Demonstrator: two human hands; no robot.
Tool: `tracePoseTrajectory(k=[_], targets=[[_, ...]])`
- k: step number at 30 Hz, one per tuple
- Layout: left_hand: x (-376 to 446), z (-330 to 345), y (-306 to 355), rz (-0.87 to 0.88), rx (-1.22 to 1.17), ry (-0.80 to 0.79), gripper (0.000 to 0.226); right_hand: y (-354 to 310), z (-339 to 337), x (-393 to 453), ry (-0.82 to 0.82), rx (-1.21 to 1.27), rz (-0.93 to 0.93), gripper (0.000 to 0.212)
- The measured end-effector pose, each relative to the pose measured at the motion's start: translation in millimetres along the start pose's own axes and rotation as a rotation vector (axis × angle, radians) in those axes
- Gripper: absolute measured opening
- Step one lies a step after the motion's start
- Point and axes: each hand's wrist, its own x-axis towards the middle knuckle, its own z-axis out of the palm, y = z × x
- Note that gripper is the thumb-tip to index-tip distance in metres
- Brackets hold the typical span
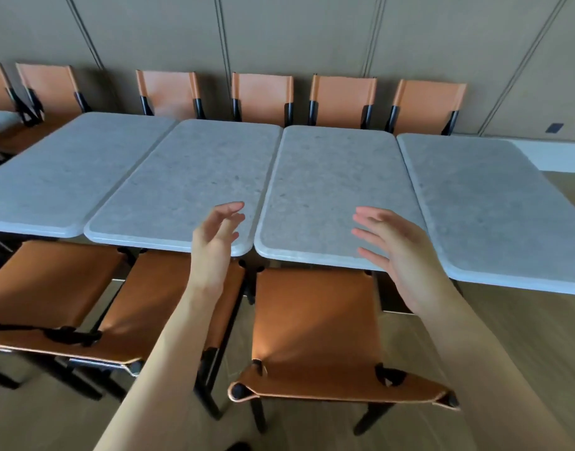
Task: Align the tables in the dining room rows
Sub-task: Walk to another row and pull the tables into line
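Head: hands (312, 249) open (seemingly untouching).

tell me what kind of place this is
Probably a restaurant or canteen dining room: a row of grey stone-look tables pushed side by side, matching tan leather chairs along both sides, and a panelled wall behind.

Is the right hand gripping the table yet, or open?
Open: the right hand has spread fingers over the table, curled round nothing.
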Motion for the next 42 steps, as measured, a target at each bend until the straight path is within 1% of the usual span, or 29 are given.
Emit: tracePoseTrajectory(k=[6,11,17,20,22,25,27,29,31,34,36,38,40,42], targets=[[-65,115,-8,-0.042,-0.036,-0.039,0.019,1,-131,-23,0.034,-0.053,0.048,0.018],[-89,190,-7,-0.079,-0.026,-0.104,0.018,-3,-213,-37,0.127,-0.002,0.046,0.019],[-88,252,10,-0.035,-0.010,-0.185,0.018,-8,-271,-43,0.228,0.048,0.009,0.020],[-88,268,11,-0.018,0.015,-0.235,0.019,-7,-285,-42,0.249,0.089,0.007,0.023],[-86,273,11,-0.017,0.021,-0.239,0.019,-7,-290,-35,0.239,0.090,0.009,0.022],[-78,270,4,-0.046,0.046,-0.206,0.015,-10,-290,-10,0.238,0.071,0.038,0.021],[-75,266,-13,-0.102,0.128,-0.222,0.014,-5,-281,14,0.216,0.049,0.075,0.020],[-75,258,-39,-0.199,0.255,-0.264,0.014,8,-263,40,0.146,-0.006,0.131,0.018],[-69,247,-68,-0.301,0.320,-0.274,0.015,26,-236,68,0.045,-0.069,0.187,0.014],[-37,222,-100,-0.432,0.301,-0.195,0.008,56,-190,115,-0.089,-0.159,0.276,0.013],[-6,206,-118,-0.513,0.277,-0.106,0.010,80,-159,151,-0.143,-0.160,0.356,0.019],[23,195,-136,-0.593,0.229,-0.019,0.019,108,-130,187,-0.150,-0.076,0.478,0.027],[48,188,-162,-0.713,0.194,0.048,0.025,135,-108,219,-0.101,0.070,0.652,0.036],[67,185,-188,-0.843,0.167,0.095,0.018,160,-93,245,-0.043,0.241,0.812,0.045]])
